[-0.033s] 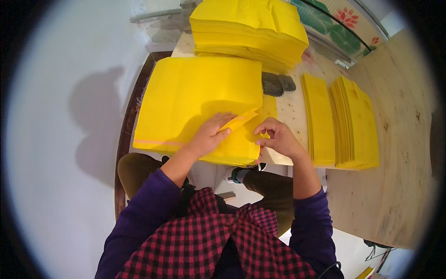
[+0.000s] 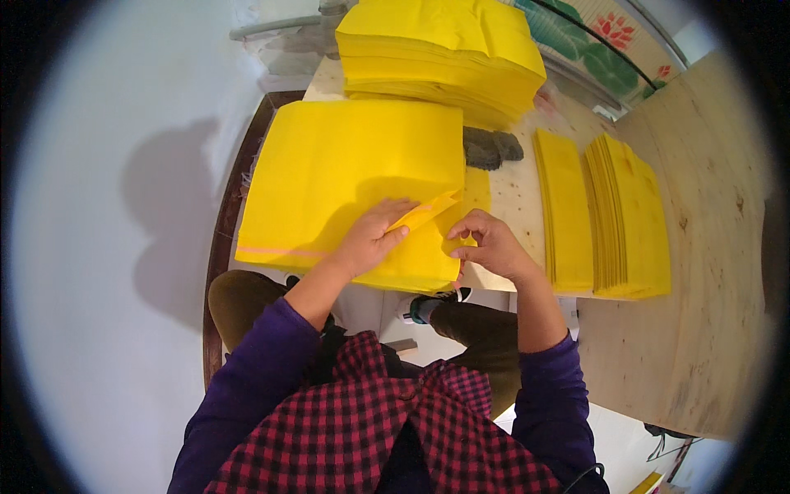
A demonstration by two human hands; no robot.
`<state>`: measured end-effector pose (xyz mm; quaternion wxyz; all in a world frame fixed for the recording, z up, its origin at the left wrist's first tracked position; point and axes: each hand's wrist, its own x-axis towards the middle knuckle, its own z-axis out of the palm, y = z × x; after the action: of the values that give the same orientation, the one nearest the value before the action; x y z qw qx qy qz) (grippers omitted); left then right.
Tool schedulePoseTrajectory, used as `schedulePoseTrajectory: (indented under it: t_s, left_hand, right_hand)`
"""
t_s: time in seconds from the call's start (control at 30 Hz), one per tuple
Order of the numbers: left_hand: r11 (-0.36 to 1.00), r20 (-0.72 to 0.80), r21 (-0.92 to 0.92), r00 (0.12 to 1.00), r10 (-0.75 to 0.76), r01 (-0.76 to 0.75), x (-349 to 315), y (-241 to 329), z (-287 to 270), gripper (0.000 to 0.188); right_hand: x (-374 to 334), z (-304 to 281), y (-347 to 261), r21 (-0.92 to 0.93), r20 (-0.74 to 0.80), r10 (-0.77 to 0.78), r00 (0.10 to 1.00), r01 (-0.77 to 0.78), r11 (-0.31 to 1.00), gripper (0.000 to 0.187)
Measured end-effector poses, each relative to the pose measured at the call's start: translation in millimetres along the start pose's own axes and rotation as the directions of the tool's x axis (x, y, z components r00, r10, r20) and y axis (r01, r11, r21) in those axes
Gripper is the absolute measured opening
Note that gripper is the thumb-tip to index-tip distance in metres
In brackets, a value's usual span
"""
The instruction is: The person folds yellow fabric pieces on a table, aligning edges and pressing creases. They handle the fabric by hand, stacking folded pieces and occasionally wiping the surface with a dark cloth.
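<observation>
A stack of large yellow fabric-like sheets [image 2: 362, 148] lies on the table in front of me, with a pink stripe near its near edge. My left hand [image 2: 372, 239] rests on the stack, its thumb and fingers closed round a folded-up flap of the top sheet [image 2: 428, 211]. At the stack's near right corner, my right hand [image 2: 490, 245] is bent into a pinch. A yellow edge shows by its fingertips, and pinkish strands hang just below. What exactly lies between those fingertips is too small to make out.
Behind stands a taller pile of yellow sheets [image 2: 444, 49]. A dark grey cloth [image 2: 492, 148] lies beside the near stack. Two bundles of folded yellow pieces, a thin one [image 2: 564, 214] and a thicker one [image 2: 629, 218], are on the right. A wooden board [image 2: 699, 247] rises beyond them.
My right hand has shifted very slightly left along the corner. My left hand and the sheets look the same.
</observation>
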<state>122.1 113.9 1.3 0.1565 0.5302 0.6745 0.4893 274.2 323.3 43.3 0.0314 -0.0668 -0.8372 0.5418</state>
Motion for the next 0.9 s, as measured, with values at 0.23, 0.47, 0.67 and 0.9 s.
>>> schedulePoseTrajectory:
  t_s: [0.23,0.47,0.67,0.9]
  left_hand:
    - [0.998,-0.01,0.061,1.0,0.003,-0.003,1,1,0,0.042]
    - [0.996,0.021,0.085,1.0,0.001,-0.003,1,0,-1,0.044]
    - [0.995,0.048,0.099,0.999,0.001,-0.006,2,-4,-1,0.044]
    - [0.989,0.088,0.142,0.996,0.026,-0.039,1,6,-5,0.051]
  right_hand:
    - [9,7,4,0.039,0.029,0.176,0.984,-0.177,0.983,0.017]
    - [3,0,5,-0.109,0.083,-0.084,0.993,0.093,0.99,0.017]
    - [5,4,1,0.147,0.096,0.212,0.973,-0.224,0.963,0.013]
    - [23,-3,-19,-0.288,0.075,-0.113,0.991,0.13,0.949,0.011]
